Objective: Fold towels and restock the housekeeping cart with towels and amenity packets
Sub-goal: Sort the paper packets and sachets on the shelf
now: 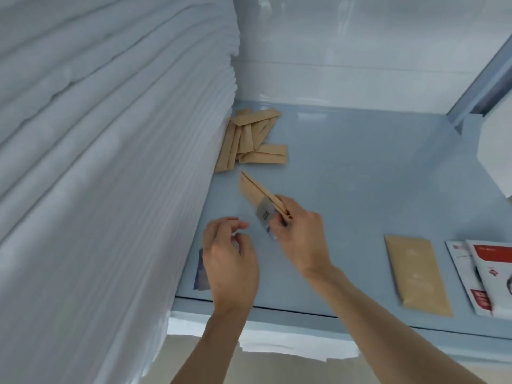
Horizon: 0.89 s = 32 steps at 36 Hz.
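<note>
My right hand [297, 231] pinches a bundle of brown packets [256, 191]. My left hand [230, 256] hovers with fingers loosely curled; whether it grasps anything, I cannot tell.

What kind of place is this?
Probably a hotel housekeeping cart shelf: a tall stack of folded white towels on the left, a pile of tan amenity packets beside it, and the right hand holding more packets.
</note>
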{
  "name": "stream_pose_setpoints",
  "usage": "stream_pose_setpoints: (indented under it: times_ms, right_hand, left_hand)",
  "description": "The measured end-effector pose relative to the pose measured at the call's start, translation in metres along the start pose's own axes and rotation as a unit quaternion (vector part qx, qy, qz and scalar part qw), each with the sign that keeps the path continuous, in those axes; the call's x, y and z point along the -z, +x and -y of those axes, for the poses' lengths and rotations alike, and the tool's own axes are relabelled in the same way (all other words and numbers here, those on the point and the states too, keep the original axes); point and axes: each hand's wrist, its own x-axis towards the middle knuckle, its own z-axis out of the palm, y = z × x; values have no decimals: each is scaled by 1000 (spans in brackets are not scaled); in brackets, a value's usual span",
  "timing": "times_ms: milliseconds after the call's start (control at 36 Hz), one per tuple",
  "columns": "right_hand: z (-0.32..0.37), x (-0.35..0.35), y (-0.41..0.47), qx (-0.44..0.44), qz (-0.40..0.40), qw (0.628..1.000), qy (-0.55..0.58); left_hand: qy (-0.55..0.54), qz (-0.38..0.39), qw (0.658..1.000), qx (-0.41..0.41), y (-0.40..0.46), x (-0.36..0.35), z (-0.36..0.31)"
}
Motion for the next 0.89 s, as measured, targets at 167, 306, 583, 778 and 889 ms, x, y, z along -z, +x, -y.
stream_pose_setpoints:
  times_ms: [167,306,583,778,889]
  right_hand:
    - [-4,17,-21,-237,-18,916,322]
    - [-4,29,-40,-292,-24,834,468]
    - [-10,39,-47,-314,-79,830,453]
    - [1,22,-48,-322,-105,822,458]
    - [9,9,-49,-323,-109,816,467]
  left_hand:
    - [-62,100,983,138,-5,-17,-17]
    - [-108,115,967,201,-10,-27,-23]
    - [-79,73,982,154,-6,-12,-17]
    - [-54,3,992,118,-3,19,1]
    - [-8,-33,997,73,-5,35,9]
